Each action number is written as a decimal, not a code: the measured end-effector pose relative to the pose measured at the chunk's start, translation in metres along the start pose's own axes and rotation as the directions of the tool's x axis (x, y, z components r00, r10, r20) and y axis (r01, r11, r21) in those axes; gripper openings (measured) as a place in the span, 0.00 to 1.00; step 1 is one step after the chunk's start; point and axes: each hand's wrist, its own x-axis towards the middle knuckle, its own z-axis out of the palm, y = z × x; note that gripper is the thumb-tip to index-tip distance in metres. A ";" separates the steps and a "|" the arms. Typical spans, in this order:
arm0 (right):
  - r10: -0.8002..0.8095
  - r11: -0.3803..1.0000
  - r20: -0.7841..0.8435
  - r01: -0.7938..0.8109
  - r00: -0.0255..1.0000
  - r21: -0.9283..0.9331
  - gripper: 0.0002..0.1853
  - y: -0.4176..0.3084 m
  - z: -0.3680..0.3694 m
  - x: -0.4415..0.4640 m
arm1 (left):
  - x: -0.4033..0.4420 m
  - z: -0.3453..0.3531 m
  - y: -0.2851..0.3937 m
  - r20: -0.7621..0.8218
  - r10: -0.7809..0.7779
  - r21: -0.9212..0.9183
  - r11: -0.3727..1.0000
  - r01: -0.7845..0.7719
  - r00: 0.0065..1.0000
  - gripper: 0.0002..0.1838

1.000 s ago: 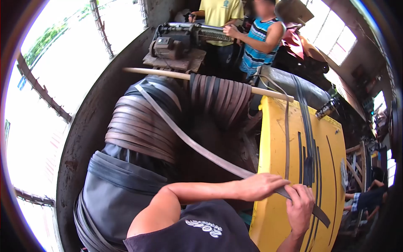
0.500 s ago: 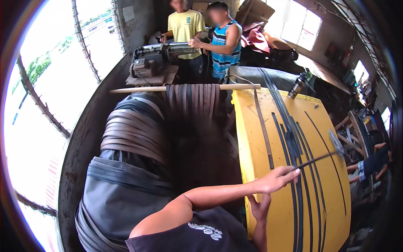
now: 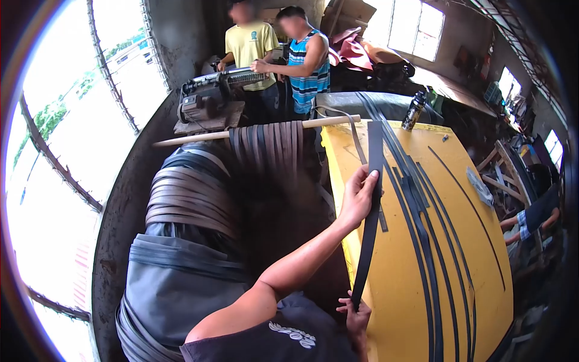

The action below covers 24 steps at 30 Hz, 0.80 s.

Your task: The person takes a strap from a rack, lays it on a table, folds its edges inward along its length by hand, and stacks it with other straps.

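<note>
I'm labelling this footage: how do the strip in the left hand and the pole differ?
The strip is dark; the pole is pale wood. The strip is flat, while the pole looks round. The strip is pinched by the left hand, its lower end at the right hand; the pole carries draped strips. Both are long and slender.

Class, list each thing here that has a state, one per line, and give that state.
Held dark strip: unrolled, extended lengthwise
Left hand: closed on the held dark strip
Right hand: at its lower end, fingers partly spread
Pole strips: draped over the wooden pole
Brown strips: wound around a bundle
Bottle: standing
Table strips: laid lengthwise
</note>
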 end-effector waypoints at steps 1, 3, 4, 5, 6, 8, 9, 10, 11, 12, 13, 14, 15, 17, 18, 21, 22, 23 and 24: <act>0.005 1.000 -0.014 -0.005 1.000 0.005 0.13 0.000 0.000 -0.001 | -0.002 -0.004 -0.002 -0.003 0.007 0.000 1.000 -0.007 1.000 0.09; 0.056 0.996 -0.045 -0.060 0.997 -0.072 0.15 -0.002 -0.002 -0.003 | 0.000 -0.013 -0.012 -0.037 0.061 -0.015 0.998 -0.062 0.997 0.09; 0.069 0.995 -0.079 -0.074 0.994 -0.066 0.15 -0.004 -0.002 -0.005 | 0.001 -0.017 -0.014 -0.049 0.068 -0.027 0.997 -0.069 0.996 0.08; 0.067 0.992 -0.064 -0.074 0.996 -0.101 0.15 -0.008 -0.002 -0.004 | 0.001 -0.021 -0.016 -0.052 0.048 -0.038 0.998 -0.050 0.998 0.09; 0.068 0.988 -0.049 -0.074 0.997 -0.137 0.16 -0.011 -0.003 -0.003 | 0.002 -0.025 -0.016 -0.055 0.026 -0.049 0.998 -0.029 0.998 0.10; 0.070 0.984 -0.078 -0.082 0.994 -0.161 0.16 -0.007 -0.004 -0.002 | 0.006 -0.033 -0.023 -0.034 0.030 -0.055 0.998 -0.032 0.999 0.13; 0.050 0.985 -0.076 -0.062 0.996 -0.161 0.16 0.000 -0.005 0.001 | 0.007 -0.035 -0.023 -0.021 -0.005 -0.094 0.996 0.003 1.000 0.15; 0.031 0.986 -0.069 -0.042 0.997 -0.161 0.17 0.006 -0.005 0.003 | 0.009 -0.036 -0.024 0.003 -0.030 -0.131 0.991 0.031 1.000 0.18; 0.093 0.957 -0.066 -0.108 0.993 -0.269 0.18 0.010 -0.009 0.004 | 0.009 -0.036 -0.024 0.019 -0.035 -0.179 0.983 0.038 0.999 0.20; 0.099 0.956 -0.082 -0.117 0.992 -0.269 0.18 0.008 -0.006 0.004 | 0.010 -0.036 -0.024 0.032 -0.038 -0.224 0.974 0.044 0.999 0.22; -0.071 0.895 -0.188 -0.020 0.980 -0.446 0.19 0.006 0.000 0.006 | 0.012 -0.040 -0.025 0.088 -0.046 -0.259 0.964 0.067 0.995 0.26; -0.251 0.786 -0.253 0.044 0.934 -0.616 0.21 0.003 0.003 0.009 | 0.013 -0.039 -0.027 0.110 -0.042 -0.264 0.962 0.070 0.993 0.25; -0.143 0.835 -0.293 -0.044 0.945 -0.549 0.26 -0.005 0.005 0.010 | 0.016 -0.039 -0.025 0.151 -0.075 -0.301 0.946 0.118 0.986 0.25; -0.228 0.811 -0.326 -0.006 0.917 -0.585 0.26 -0.004 0.005 0.010 | 0.023 -0.041 -0.019 0.181 -0.165 -0.309 0.926 0.216 0.969 0.26; -0.316 0.782 -0.344 0.037 0.884 -0.622 0.27 -0.003 0.006 0.010 | 0.025 -0.040 -0.018 0.189 -0.173 -0.310 0.924 0.226 0.967 0.26; -0.263 0.785 -0.341 -0.005 0.902 -0.620 0.26 0.021 -0.007 -0.003 | 0.035 -0.041 -0.027 0.313 -0.150 -0.427 0.860 0.280 0.938 0.27; -0.183 0.770 -0.318 -0.065 0.930 -0.635 0.25 0.026 -0.010 -0.009 | 0.037 -0.041 -0.031 0.323 -0.159 -0.426 0.856 0.293 0.933 0.27; -0.241 0.718 -0.315 -0.050 0.918 -0.694 0.22 0.034 -0.011 -0.015 | 0.039 -0.039 -0.036 0.358 -0.159 -0.433 0.845 0.314 0.920 0.27; -0.236 0.719 -0.329 -0.064 0.914 -0.692 0.22 0.038 -0.014 -0.022 | 0.042 -0.038 -0.040 0.392 -0.160 -0.439 0.833 0.337 0.906 0.27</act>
